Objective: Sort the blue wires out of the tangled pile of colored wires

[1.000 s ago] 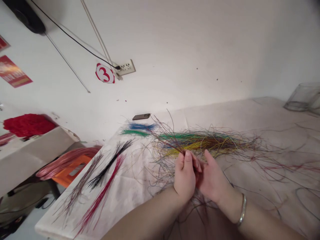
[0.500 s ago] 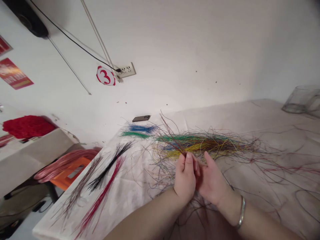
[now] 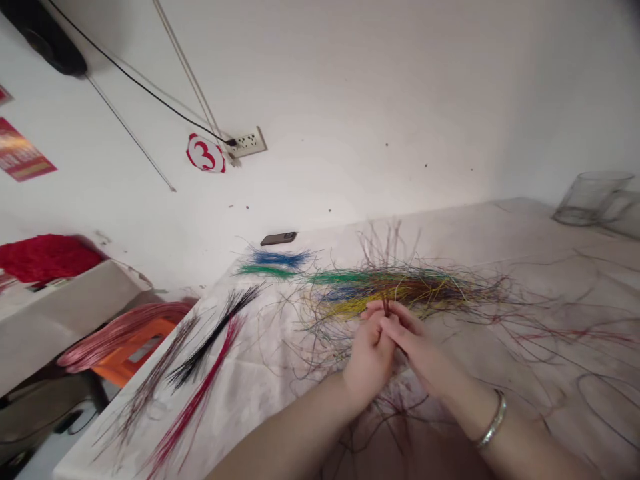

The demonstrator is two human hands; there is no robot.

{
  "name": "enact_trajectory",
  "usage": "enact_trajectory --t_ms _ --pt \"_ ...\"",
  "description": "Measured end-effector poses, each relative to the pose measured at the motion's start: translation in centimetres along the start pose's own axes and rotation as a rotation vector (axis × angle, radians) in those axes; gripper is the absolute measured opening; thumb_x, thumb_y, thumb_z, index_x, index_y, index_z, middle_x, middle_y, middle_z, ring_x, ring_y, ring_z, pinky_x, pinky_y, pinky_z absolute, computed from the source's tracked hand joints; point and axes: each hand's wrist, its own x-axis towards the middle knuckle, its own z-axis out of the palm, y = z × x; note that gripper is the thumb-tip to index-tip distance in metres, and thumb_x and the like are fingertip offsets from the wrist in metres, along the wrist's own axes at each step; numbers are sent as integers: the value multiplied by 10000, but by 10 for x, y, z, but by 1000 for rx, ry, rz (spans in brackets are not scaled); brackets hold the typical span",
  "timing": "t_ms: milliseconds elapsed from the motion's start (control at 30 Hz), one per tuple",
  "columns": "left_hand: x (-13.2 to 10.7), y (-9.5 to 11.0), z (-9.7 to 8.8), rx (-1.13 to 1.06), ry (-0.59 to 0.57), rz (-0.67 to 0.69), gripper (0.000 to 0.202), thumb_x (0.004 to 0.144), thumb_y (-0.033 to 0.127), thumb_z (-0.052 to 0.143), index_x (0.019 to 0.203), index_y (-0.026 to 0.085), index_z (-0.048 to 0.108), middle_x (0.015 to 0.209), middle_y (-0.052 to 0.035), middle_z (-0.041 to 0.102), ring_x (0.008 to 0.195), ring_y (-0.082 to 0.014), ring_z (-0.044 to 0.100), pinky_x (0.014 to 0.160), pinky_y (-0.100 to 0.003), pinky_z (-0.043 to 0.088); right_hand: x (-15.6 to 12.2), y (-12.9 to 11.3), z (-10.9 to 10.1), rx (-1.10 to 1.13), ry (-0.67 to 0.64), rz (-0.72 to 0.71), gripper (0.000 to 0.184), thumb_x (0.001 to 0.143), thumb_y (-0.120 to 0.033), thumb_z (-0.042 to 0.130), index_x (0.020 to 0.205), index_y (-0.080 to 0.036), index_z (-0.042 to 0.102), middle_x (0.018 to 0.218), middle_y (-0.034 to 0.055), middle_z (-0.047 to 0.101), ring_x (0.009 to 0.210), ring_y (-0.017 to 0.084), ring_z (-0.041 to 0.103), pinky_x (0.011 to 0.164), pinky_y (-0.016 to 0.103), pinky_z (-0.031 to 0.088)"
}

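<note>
My left hand (image 3: 369, 357) is closed around a bundle of thin brown wires (image 3: 386, 305), whose blurred tips fan out upward above the fingers. My right hand (image 3: 417, 347), with a bracelet at its wrist, wraps the same bundle from the other side, thumb across the front. The two hands touch, so the middle of the bundle is hidden. Just behind them lies a long tangled heap of green, blue, yellow and brown wires (image 3: 350, 305). More loose dark wires spread below the hands.
Sorted bundles lie to the left: blue (image 3: 281, 258), green (image 3: 265, 271), black (image 3: 213, 339), red (image 3: 200, 393) and brown (image 3: 155, 383) wires. A phone (image 3: 279, 239) rests near the wall. At the far right stands a glass mug (image 3: 583, 200). An orange stool (image 3: 135, 347) holds coiled pinkish wire.
My right hand has gone from open beside the bundle to closed on it. The wires now point more upright and fan out. The view has shifted slightly.
</note>
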Motion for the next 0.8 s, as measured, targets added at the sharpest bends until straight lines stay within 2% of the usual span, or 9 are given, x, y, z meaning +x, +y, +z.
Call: enact_trajectory --t_ms 133,300,467,633,800 --pt "1 -2 -1 149 -177 38 251 897 309 422 865 135 600 865 -75 602 838 -186 534 764 -307 446 2 -6 -5 -267 26 -80 245 847 -439 557 916 -233 672 967 37 672 964 201 588 905 338 425" --pt "3 -2 -3 166 -208 14 243 887 297 417 794 138 576 740 -36 537 715 -154 480 657 -274 423 4 -6 -8 -403 94 -119 399 903 -508 414 919 -238 707 990 48 680 975 206 577 917 343 409" --pt "2 -4 -4 98 -204 31 297 920 359 385 772 147 532 735 -16 483 677 -128 419 622 -255 376 3 -5 -8 -305 118 -109 400 895 -515 431 906 -230 711 977 51 679 948 210 579 868 338 438" --pt "4 1 -7 271 -264 96 336 938 391 355 703 172 452 662 14 427 621 -117 377 572 -249 308 6 -9 -8 -213 208 -184 378 894 -487 452 798 -222 704 869 38 675 868 185 578 821 310 436" --pt "3 11 -8 453 -315 117 345 944 371 322 666 188 416 616 20 420 596 -126 403 562 -254 292 13 -19 -14 34 349 -211 376 850 -496 511 695 -201 684 741 41 653 711 165 563 681 298 445"
